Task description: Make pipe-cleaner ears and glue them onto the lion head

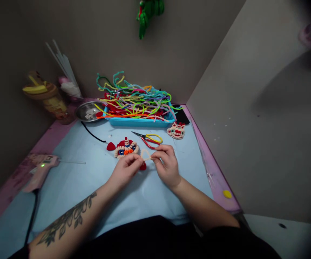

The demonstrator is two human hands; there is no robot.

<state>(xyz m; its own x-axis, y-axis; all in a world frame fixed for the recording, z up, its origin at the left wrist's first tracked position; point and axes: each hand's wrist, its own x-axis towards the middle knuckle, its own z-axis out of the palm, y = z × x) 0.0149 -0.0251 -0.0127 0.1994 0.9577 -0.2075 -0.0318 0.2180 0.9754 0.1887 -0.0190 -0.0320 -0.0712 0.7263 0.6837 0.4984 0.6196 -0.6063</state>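
Note:
My left hand (126, 169) and my right hand (166, 164) both pinch a short cream pipe cleaner (145, 154) bent into a small loop between them, just above the light blue mat (90, 180). A red, cream and blue pipe-cleaner figure (125, 148) lies right behind my left hand, with a red piece (111, 146) at its left. Red and yellow scissors (150, 139) lie behind my right hand.
A blue tray (139, 121) heaped with coloured pipe cleaners stands at the back. A second small figure (176, 130) lies at its right, a metal bowl (86, 111) at its left. A pink glue gun (40, 169) with a green light rests at the left edge.

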